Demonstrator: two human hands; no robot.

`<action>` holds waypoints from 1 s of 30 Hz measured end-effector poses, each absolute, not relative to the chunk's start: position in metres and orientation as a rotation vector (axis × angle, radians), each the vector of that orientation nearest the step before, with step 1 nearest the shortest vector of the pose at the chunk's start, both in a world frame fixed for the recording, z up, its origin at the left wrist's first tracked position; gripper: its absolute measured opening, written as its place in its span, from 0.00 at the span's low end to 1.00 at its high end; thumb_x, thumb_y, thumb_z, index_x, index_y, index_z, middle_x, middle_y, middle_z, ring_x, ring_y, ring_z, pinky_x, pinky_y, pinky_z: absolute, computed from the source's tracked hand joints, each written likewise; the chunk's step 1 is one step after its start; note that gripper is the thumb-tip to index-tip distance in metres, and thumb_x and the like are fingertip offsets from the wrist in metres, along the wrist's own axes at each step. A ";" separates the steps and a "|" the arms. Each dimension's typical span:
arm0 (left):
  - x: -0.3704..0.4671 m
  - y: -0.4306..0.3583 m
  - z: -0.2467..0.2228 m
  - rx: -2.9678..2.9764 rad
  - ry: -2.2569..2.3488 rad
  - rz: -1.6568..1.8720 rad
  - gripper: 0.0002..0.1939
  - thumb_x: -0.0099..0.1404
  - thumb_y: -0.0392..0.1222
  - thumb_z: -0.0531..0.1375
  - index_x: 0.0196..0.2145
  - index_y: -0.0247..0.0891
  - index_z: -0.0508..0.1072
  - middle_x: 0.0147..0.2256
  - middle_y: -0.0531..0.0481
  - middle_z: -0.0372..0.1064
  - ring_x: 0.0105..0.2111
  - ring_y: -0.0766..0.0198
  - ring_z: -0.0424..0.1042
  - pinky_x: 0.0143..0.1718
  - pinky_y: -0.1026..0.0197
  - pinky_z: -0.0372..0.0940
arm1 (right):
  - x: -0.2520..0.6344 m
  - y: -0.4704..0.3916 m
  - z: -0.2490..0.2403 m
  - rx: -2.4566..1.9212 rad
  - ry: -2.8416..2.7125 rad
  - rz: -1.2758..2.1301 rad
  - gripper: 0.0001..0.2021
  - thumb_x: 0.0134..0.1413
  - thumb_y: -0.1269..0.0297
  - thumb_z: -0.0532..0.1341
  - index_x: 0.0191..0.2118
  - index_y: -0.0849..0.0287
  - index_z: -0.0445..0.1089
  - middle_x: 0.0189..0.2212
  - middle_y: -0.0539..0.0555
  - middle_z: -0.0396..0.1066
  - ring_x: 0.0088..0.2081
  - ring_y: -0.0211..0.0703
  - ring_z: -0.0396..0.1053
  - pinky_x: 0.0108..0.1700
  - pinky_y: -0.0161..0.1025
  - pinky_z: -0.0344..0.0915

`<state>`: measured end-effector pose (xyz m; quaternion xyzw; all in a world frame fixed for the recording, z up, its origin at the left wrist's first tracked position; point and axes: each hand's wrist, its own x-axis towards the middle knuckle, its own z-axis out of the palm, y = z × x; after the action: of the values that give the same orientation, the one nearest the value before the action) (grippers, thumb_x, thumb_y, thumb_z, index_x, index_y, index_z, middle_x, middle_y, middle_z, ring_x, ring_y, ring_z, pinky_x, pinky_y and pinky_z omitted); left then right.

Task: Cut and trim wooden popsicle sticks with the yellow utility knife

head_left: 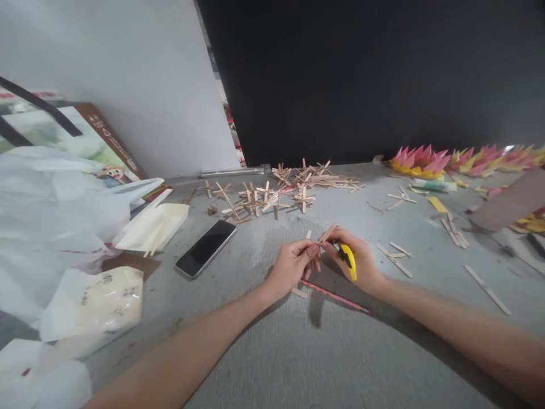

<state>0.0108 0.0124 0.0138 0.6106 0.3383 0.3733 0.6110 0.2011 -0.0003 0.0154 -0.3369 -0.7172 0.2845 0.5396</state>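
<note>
Here, left hand (293, 264) and right hand (351, 258) pinch craft sticks (327, 234) in near-closed grips, right with yellow cutter (348, 261); tray (174, 218) holds chopsticks (150, 245).

One phone (206, 249), one yellow tool (349, 261), one red strip (336, 296), one green-and-white tube (433, 185) and one metal rod (232, 172) can be counted. Wooden sticks (487, 289) number over twenty (the pile overlaps too thickly for an exact count).
</note>
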 end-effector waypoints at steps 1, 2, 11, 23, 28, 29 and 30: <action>0.011 0.012 0.014 1.408 0.783 0.859 0.25 0.72 0.63 0.58 0.32 0.37 0.71 0.24 0.53 0.72 0.15 0.73 0.62 0.17 0.68 0.54 | 0.201 -0.001 0.016 -0.809 -1.702 0.685 0.03 0.69 0.64 0.61 0.42 0.53 0.72 0.35 0.53 0.73 0.36 0.43 0.71 0.41 0.42 0.68; 0.011 0.012 0.015 1.407 0.784 0.855 0.25 0.72 0.63 0.58 0.32 0.37 0.71 0.24 0.53 0.72 0.15 0.73 0.62 0.17 0.68 0.54 | 0.201 -0.001 0.017 -0.814 -1.704 0.694 0.03 0.70 0.63 0.61 0.42 0.53 0.72 0.35 0.53 0.72 0.36 0.43 0.71 0.41 0.42 0.68; 0.011 0.011 0.017 1.438 0.787 0.830 0.25 0.72 0.64 0.56 0.32 0.37 0.70 0.24 0.53 0.71 0.15 0.72 0.62 0.18 0.67 0.54 | 0.199 -0.002 0.024 -0.827 -1.722 0.680 0.08 0.70 0.57 0.60 0.39 0.53 0.71 0.34 0.54 0.73 0.36 0.45 0.72 0.40 0.44 0.69; 0.013 0.002 0.023 1.513 0.858 0.879 0.22 0.74 0.60 0.56 0.34 0.37 0.71 0.22 0.55 0.67 0.17 0.72 0.59 0.20 0.67 0.53 | 0.201 -0.002 0.020 -0.851 -1.688 0.686 0.07 0.68 0.60 0.62 0.38 0.55 0.72 0.32 0.52 0.72 0.32 0.42 0.67 0.36 0.40 0.65; 0.014 0.004 0.023 1.455 0.948 0.963 0.22 0.73 0.62 0.57 0.35 0.39 0.69 0.23 0.56 0.68 0.15 0.73 0.59 0.17 0.67 0.52 | 0.201 -0.004 0.019 -0.918 -1.669 0.680 0.06 0.68 0.61 0.61 0.39 0.55 0.72 0.32 0.51 0.71 0.32 0.41 0.67 0.35 0.39 0.65; 0.014 0.006 0.023 1.416 0.974 1.007 0.22 0.72 0.62 0.57 0.36 0.39 0.68 0.23 0.56 0.68 0.14 0.73 0.59 0.17 0.68 0.51 | 0.201 -0.004 0.020 -0.929 -1.677 0.647 0.05 0.68 0.62 0.61 0.39 0.55 0.71 0.31 0.51 0.71 0.31 0.41 0.66 0.34 0.39 0.64; 0.014 0.008 0.023 1.380 0.998 1.051 0.21 0.72 0.62 0.57 0.36 0.40 0.67 0.22 0.57 0.68 0.13 0.73 0.58 0.16 0.68 0.50 | 0.202 -0.004 0.020 -0.930 -1.690 0.610 0.05 0.69 0.62 0.61 0.39 0.55 0.71 0.31 0.51 0.70 0.31 0.40 0.66 0.34 0.39 0.64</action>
<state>0.0141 0.0077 0.0226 0.5805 0.4199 0.4421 0.5397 0.2017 -0.0043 0.0199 -0.3896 -0.7082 0.2555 0.5305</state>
